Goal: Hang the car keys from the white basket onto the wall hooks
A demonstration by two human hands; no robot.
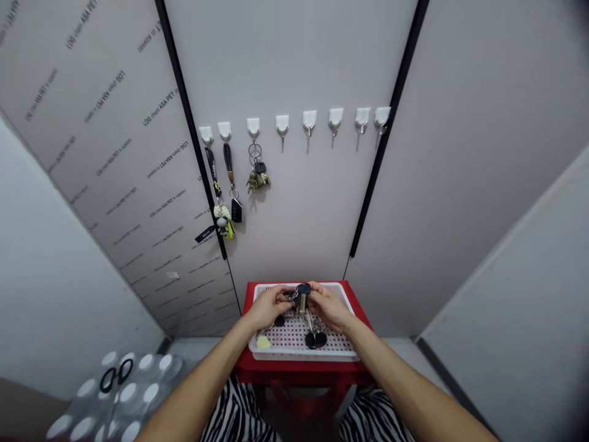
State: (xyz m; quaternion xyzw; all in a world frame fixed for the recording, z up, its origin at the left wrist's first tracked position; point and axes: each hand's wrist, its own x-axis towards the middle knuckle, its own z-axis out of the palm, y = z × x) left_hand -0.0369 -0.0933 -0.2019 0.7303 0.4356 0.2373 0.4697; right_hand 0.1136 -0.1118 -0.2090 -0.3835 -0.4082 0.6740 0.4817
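Both hands are raised over a white perforated basket (294, 354), fingers bent inward. My left hand (270, 305) pinches a bunch of keys (302, 291) by its ring side. My right hand (329, 307) grips the same bunch from the other side, near a black-headed key whose blade points down. Below my right hand, more black-headed keys (316, 339) lie on the basket floor. A pale yellow piece (263, 342) is in the basket's near left corner, and a small black item (279, 320) lies under my left hand.
The basket stands on a red stool (304, 369) before a cabinet. White hooks (310, 120) line its door; three at left carry a strap with charms (223, 221), a strap with a car key (236, 210) and a key bunch (257, 177). Scissors (116, 376) rest on wrapped bottles (151, 393).
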